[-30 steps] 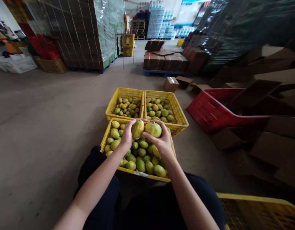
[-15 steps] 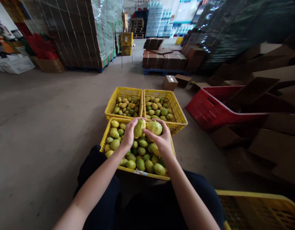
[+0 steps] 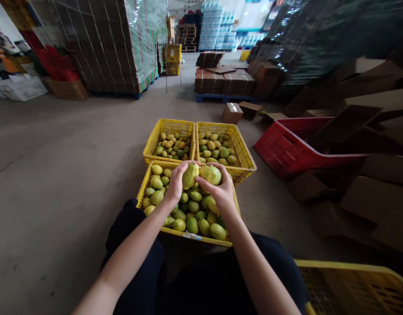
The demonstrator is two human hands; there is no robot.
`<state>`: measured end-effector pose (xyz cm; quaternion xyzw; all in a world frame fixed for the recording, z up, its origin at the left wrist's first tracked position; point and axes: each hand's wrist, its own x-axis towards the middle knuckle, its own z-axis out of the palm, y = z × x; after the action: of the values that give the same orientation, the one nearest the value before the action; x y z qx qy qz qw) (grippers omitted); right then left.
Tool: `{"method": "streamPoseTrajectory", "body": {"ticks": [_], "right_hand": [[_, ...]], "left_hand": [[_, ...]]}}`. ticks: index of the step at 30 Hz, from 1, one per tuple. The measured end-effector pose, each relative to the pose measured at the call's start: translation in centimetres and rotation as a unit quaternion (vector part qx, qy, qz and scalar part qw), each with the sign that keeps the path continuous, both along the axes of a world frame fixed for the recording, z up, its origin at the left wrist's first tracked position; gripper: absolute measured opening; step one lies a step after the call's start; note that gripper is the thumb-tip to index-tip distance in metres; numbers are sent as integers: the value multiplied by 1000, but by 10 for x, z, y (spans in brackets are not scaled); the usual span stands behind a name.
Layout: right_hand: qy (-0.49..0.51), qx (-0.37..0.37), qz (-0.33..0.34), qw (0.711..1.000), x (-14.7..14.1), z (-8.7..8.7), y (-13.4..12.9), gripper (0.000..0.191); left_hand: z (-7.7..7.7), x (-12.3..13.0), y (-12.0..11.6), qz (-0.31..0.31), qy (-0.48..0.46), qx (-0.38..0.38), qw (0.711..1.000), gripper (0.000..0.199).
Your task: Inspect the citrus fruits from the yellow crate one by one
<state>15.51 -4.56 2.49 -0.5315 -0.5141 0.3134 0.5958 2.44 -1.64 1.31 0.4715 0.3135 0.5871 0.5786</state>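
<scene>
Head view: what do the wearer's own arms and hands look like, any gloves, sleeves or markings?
The left hand and right hand are ungloved, slim-fingered, with no ring or watch visible. Both forearms are bare, slender and tapering to the wrists; no sleeves, cables or clear markings show.

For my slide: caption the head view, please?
Two hands hold yellow-green fruits above a filled yellow crate.
</scene>
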Motion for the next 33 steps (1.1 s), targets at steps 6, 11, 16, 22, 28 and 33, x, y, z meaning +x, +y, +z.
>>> {"method": "streamPoseTrajectory", "body": {"ticks": [6,11,16,22,28,33], "right_hand": [[7,-5,3,1000,1,-1,0,55],[17,-6,7,1000,0,-1,0,55],[16,-7,10,1000,1,-1,-1,53],[31,-14,11,999,0,-1,-1,55],[43,-22,12,999,0,-1,-1,56],[33,-17,10,999,0,0,-2,55]], "left_hand": [[1,0,-1,0,-9,1,1000,35],[2,0,-2,3,-4,0,1000,35],[4,1,-3,6,7,-6,1000,36],[3,1,-3,7,2,-9,1000,35],[-2,1,-1,6,-6,-13,1000,35],[-1,2,-1,12,-3,-16,1000,33]]}}
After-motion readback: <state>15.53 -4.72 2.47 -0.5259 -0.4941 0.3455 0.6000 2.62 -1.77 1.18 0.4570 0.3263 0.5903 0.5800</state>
